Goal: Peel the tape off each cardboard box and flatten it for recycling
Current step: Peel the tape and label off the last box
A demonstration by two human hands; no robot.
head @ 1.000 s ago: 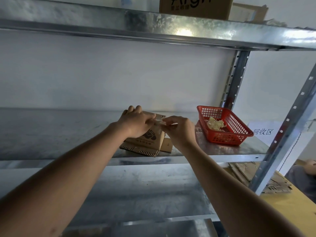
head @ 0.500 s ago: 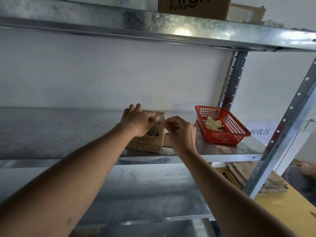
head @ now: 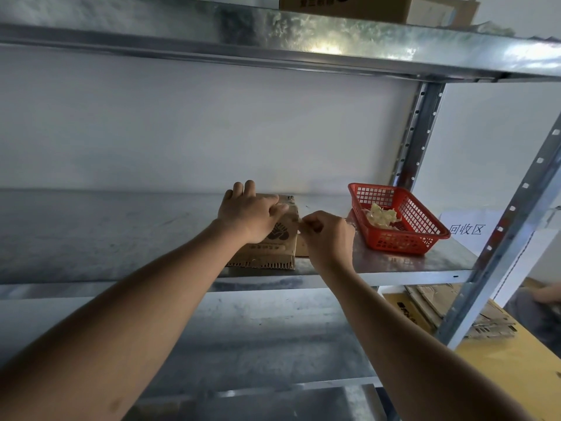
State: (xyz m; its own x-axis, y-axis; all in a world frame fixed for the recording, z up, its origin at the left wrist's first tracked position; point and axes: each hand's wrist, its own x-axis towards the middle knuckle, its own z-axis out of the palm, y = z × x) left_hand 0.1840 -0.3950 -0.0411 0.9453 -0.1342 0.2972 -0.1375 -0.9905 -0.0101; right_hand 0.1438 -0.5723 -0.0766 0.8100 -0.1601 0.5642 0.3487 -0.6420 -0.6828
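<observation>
A small brown cardboard box (head: 267, 253) with a dark printed logo lies nearly flat on the middle metal shelf (head: 409, 265). My left hand (head: 249, 212) lies on top of it, fingers curled over its far edge and thumb against its right side. My right hand (head: 326, 235) is at the box's right edge, with fingertips pinched together on what looks like a thin strip of clear tape. The tape itself is barely visible.
A red plastic basket (head: 406, 238) holding crumpled tape stands on the shelf to the right. Flattened cardboard (head: 431, 302) lies on a yellow surface below right. Another box (head: 346, 7) sits on the top shelf. Upright shelf posts (head: 510, 244) stand at the right.
The box has gone from tilted up to lying lower on the shelf under my left hand. My right hand has stayed pinched at its right edge.
</observation>
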